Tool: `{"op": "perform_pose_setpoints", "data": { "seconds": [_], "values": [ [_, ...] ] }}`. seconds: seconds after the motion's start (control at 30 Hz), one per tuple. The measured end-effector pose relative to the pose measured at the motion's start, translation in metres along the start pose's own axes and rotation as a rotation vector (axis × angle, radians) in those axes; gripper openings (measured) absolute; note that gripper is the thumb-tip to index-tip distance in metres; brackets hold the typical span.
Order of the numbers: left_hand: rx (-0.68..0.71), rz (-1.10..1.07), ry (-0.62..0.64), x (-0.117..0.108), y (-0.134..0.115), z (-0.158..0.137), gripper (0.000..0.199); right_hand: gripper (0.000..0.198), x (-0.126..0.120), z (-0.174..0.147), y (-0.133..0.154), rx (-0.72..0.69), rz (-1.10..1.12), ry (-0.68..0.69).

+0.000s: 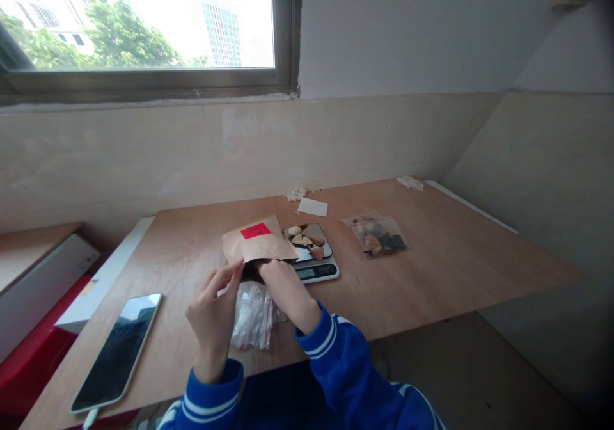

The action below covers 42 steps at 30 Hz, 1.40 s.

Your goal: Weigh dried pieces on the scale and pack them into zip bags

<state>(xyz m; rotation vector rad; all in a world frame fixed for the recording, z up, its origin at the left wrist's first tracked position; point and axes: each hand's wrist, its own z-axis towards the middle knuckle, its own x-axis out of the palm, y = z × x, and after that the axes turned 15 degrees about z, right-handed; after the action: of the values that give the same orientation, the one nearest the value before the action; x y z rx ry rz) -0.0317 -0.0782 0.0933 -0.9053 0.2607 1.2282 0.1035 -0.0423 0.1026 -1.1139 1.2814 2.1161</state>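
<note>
A brown paper bag [259,241] with a red label is tipped with its mouth toward me. At the mouth's near left edge, my left hand [215,308] pinches the paper between thumb and fingers. My right hand [275,275] reaches inside the bag, so its fingers are hidden. Just right of the bag stands a kitchen scale [323,271] with a lit display. Several tan and whitish dried pieces [304,239] lie on its pan. Below the bag, a stack of clear zip bags [252,318] rests on the table, partly covered by my hands.
A filled zip bag [378,235] with dark and tan pieces lies to the right. Behind the scale are a white card [313,207] and crumpled white scraps [296,194]. A phone [119,350] with a plugged-in cable lies at the left of the wooden table [455,251].
</note>
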Motion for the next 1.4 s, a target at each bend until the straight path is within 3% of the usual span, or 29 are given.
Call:
{"op": "perform_pose_setpoints", "data": {
  "seconds": [0.07, 0.17, 0.3, 0.43, 0.57, 0.7, 0.87, 1.03, 1.2, 1.23, 1.3, 1.37, 1.4],
  "values": [
    [-0.006, -0.011, -0.004, 0.000, 0.000, 0.003, 0.020, 0.027, -0.008, -0.012, 0.006, -0.014, 0.002, -0.019],
    [-0.022, -0.027, -0.009, 0.000, 0.001, 0.009, 0.021, 0.021, -0.020, -0.037, 0.006, -0.195, 0.132, -0.205],
    [-0.038, -0.044, -0.034, 0.000, 0.000, 0.023, 0.023, 0.020, -0.035, -0.068, -0.021, -0.360, 0.281, -0.372],
    [-0.070, -0.025, -0.063, 0.000, -0.008, 0.047, 0.026, 0.027, -0.042, -0.071, -0.069, -0.283, 0.232, -0.354],
    [-0.089, 0.063, -0.143, 0.003, -0.016, 0.078, 0.026, 0.031, -0.036, -0.054, -0.108, -0.210, 0.220, -0.247],
    [-0.110, 0.105, -0.106, 0.009, -0.015, 0.108, 0.025, 0.027, -0.027, -0.036, -0.126, -0.155, 0.080, -0.254],
    [-0.157, 0.068, -0.059, 0.024, -0.010, 0.132, 0.033, 0.025, -0.021, -0.030, -0.130, -0.044, -0.136, -0.245],
    [-0.139, -0.031, -0.073, 0.039, -0.002, 0.128, 0.041, 0.030, -0.025, -0.052, -0.125, -0.002, -0.026, -0.394],
    [-0.126, -0.041, -0.114, 0.048, 0.005, 0.081, 0.056, 0.031, -0.021, -0.085, -0.132, 0.039, 0.126, -0.592],
    [-0.098, 0.011, -0.055, 0.049, 0.005, 0.067, 0.048, 0.031, -0.019, -0.090, -0.134, 0.048, 0.149, -0.619],
    [0.013, 0.096, 0.272, 0.048, 0.004, 0.037, 0.025, 0.029, -0.013, -0.100, -0.139, 0.074, 0.193, -0.673],
    [0.142, 0.169, 0.612, 0.048, 0.003, 0.009, 0.030, 0.029, -0.008, -0.108, -0.142, 0.106, 0.236, -0.743],
    [0.159, 0.204, 0.708, 0.047, 0.003, -0.003, 0.032, 0.030, -0.005, -0.112, -0.142, 0.121, 0.256, -0.780]
  ]
}}
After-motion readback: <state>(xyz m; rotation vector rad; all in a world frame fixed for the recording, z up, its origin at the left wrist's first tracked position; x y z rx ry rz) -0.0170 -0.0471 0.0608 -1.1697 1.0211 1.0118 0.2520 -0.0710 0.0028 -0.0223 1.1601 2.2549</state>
